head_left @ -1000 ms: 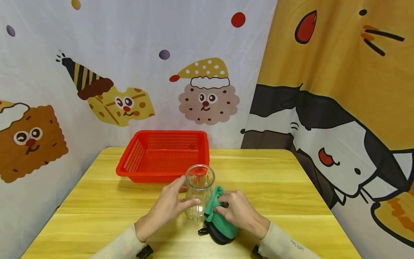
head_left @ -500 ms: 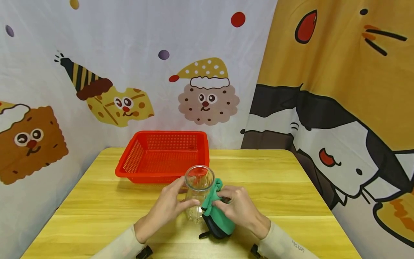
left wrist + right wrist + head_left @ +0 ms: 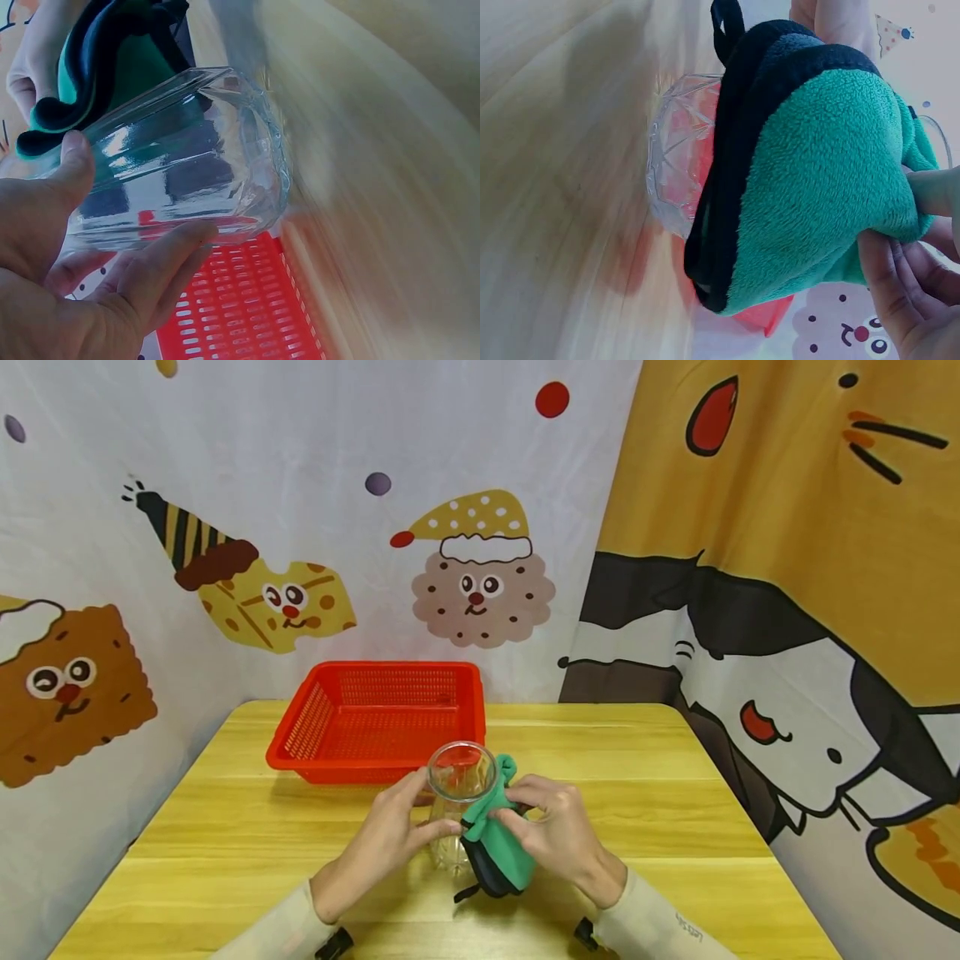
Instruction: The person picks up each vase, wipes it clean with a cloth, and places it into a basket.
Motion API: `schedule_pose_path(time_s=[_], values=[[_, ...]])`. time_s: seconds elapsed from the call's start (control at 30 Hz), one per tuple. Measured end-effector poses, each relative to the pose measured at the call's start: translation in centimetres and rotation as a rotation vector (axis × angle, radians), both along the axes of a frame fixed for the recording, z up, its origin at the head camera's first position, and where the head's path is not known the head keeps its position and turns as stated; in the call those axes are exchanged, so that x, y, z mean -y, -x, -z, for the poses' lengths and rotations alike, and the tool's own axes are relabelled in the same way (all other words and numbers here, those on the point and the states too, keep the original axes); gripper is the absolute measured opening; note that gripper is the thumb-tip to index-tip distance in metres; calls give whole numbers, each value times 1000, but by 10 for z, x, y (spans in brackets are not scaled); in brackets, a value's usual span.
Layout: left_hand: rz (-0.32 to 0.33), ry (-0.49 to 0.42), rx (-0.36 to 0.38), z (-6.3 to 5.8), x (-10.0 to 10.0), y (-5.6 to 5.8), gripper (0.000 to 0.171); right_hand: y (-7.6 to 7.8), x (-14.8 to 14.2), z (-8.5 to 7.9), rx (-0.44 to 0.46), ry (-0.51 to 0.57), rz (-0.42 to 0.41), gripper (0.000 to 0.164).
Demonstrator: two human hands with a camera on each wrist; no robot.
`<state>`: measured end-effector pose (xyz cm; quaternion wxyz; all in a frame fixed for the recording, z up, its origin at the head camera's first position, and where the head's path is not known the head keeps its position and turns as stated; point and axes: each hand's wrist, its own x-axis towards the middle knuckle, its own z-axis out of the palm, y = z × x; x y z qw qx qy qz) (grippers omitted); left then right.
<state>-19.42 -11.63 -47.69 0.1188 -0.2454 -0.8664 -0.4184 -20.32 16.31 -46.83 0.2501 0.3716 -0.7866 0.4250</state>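
Note:
A clear glass vase (image 3: 450,843) with a wide round rim and faceted base stands upright in the head view. My left hand (image 3: 390,831) grips it from the left, thumb on the near side and fingers around the far side. My right hand (image 3: 558,827) pinches a folded green cloth (image 3: 817,172) with black edging and a small black hanging loop. The cloth lies against the vase's right side, its upper fold just below the rim, its lower part hanging down. In the left wrist view the vase's glass base (image 3: 255,157) shows, with the cloth behind it.
A red plastic basket (image 3: 375,772) with perforated walls stands on the wooden table (image 3: 600,752) behind the vase. A curtain (image 3: 300,468) printed with cartoon figures hangs beyond the table's back edge.
My right hand has drawn the cloth upward and slightly left along the vase's side. My left hand keeps its grip, and the vase stays in place.

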Motion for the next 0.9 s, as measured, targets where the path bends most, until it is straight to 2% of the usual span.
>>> schedule_pose_path(time_s=[0.2,0.37,0.6,0.9], values=[[-19,12,12,-1,0,0,75,-1,-1,-2,-18,67,-9,24],[-42,25,21,-1,-1,0,76,0,-2,-6,-21,72,-4,24],[-43,42,11,0,-1,-2,77,1,-1,-8,-44,-4,29,25],[-19,43,-7,-1,1,-3,78,-2,3,-20,75,-130,76,20]])
